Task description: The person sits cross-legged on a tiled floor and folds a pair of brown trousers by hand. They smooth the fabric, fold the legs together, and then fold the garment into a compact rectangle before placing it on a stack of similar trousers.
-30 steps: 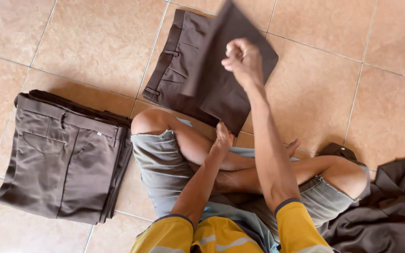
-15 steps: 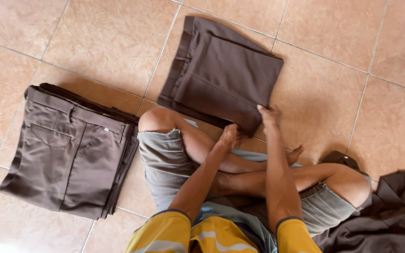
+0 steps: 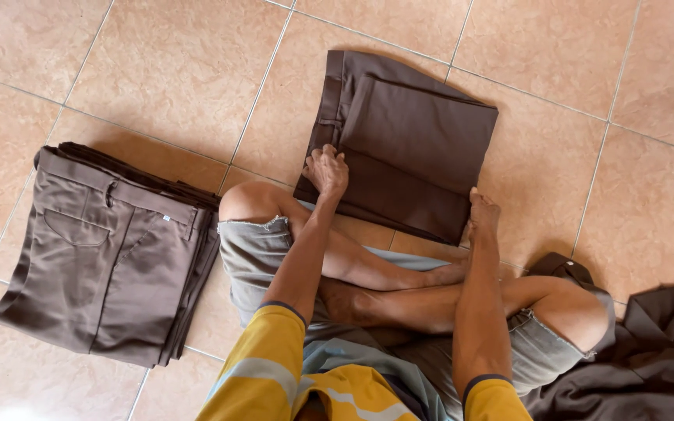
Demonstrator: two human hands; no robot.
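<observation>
Folded trousers (image 3: 411, 148) are pressed flat by left hand (image 3: 327, 170) and right hand (image 3: 483, 214), fingers spread, nothing gripped | stack (image 3: 107, 249) done | heap (image 3: 649, 359) left

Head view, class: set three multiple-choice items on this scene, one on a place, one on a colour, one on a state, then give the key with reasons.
1. Where is the stack of trousers?
A. on the person's left, on the floor
B. on the lap
C. on a chair

2. What colour are the folded trousers in front?
A. blue
B. dark brown
C. white

3. How are the hands?
A. both raised
B. both pressed on the folded trousers
C. both on the stack

Key:
1 A, it lies on the tiles by the left knee.
2 B, the cloth is dark brown.
3 B, the left hand and right hand rest on its near edge.
</observation>
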